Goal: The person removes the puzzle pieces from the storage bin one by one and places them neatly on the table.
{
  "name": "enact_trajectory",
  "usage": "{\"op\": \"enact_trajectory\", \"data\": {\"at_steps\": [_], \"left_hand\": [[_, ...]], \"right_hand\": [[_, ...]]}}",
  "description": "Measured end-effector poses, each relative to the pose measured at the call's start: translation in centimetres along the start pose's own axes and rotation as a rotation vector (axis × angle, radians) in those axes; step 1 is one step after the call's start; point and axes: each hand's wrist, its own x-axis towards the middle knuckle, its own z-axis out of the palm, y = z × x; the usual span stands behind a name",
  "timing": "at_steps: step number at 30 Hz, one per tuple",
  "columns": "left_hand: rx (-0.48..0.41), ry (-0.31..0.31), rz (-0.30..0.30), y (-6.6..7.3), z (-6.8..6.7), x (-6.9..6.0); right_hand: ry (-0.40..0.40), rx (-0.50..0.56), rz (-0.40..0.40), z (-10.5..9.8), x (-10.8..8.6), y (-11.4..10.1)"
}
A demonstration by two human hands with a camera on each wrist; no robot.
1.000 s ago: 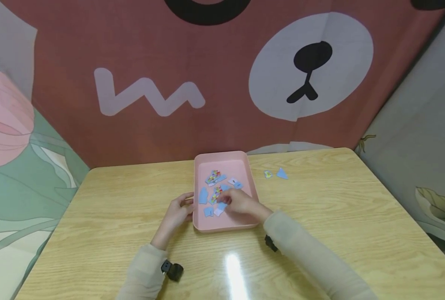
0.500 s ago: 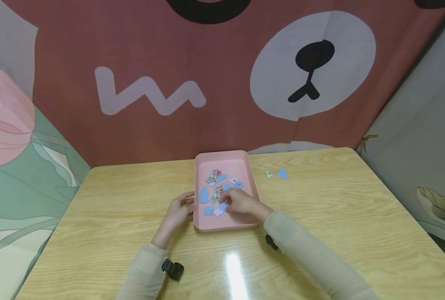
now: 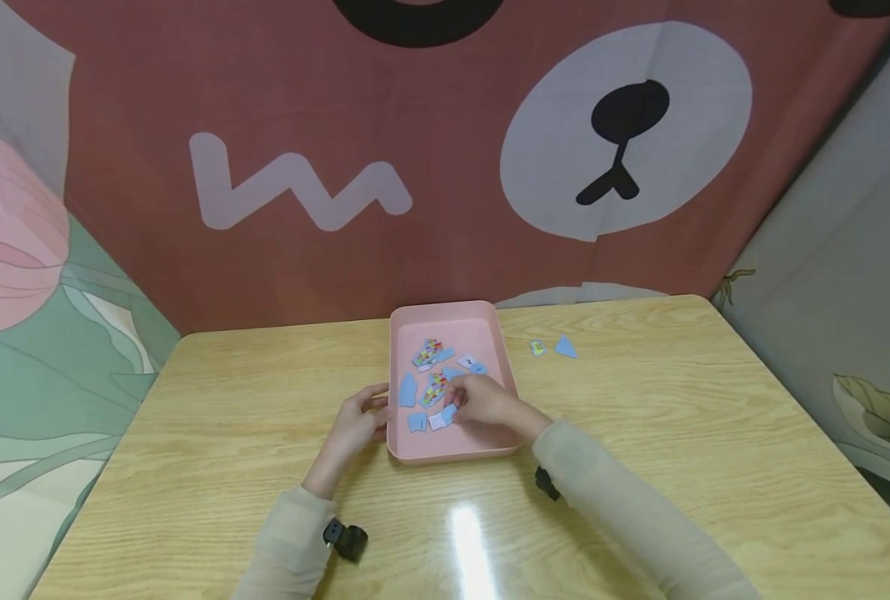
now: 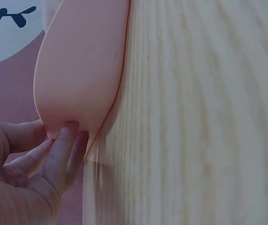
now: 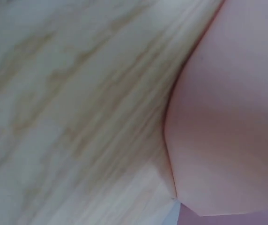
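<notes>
A shallow pink tray [image 3: 445, 315] on the wooden table holds several flat puzzle pieces, blue, lilac and multicoloured. My right hand [image 3: 482, 400] reaches in over its right side with curled fingers. At its fingertips is a blue-and-lilac puzzle piece [image 3: 440, 420], partly hidden by the fingers and seemingly pinched. Just left of that hand lies a multicoloured puzzle piece [image 3: 434, 389]. My left hand [image 3: 353, 423] touches the tray's left outer wall. In the left wrist view its fingers [image 4: 59, 154] lie against the pink wall. The right wrist view shows tray and table, without the hand.
Outside the tray, a small yellow-green piece [image 3: 537, 347] and a blue triangular piece [image 3: 566, 347] lie on the table [image 3: 640, 400] at right. A printed red-brown cloth [image 3: 302, 275] hangs behind the table's back edge.
My right hand has shifted slightly right, and the blue-and-lilac puzzle piece has moved and turned a little with it. My left hand stays at the tray's side.
</notes>
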Motion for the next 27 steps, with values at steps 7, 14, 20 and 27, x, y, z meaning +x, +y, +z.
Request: {"op": "enact_trajectory", "data": {"at_steps": [7, 14, 20, 27], "left_hand": [[-0.010, 0.003, -0.003, 0.0, 0.0, 0.0], [0.002, 0.004, 0.008, 0.0, 0.0, 0.0], [0.005, -0.004, 0.014, 0.1, 0.1, -0.1], [0.004, -0.004, 0.008, 0.1, 0.1, -0.1]], "right_hand": [[-0.024, 0.039, -0.016, -1.1, -0.3, 0.3], [-0.009, 0.107, -0.104, -2.7, -0.5, 0.7], [0.069, 0.173, -0.043, -4.1, -0.6, 1.4], [0.120, 0.400, 0.106, -5.8, -1.1, 2.4]]}}
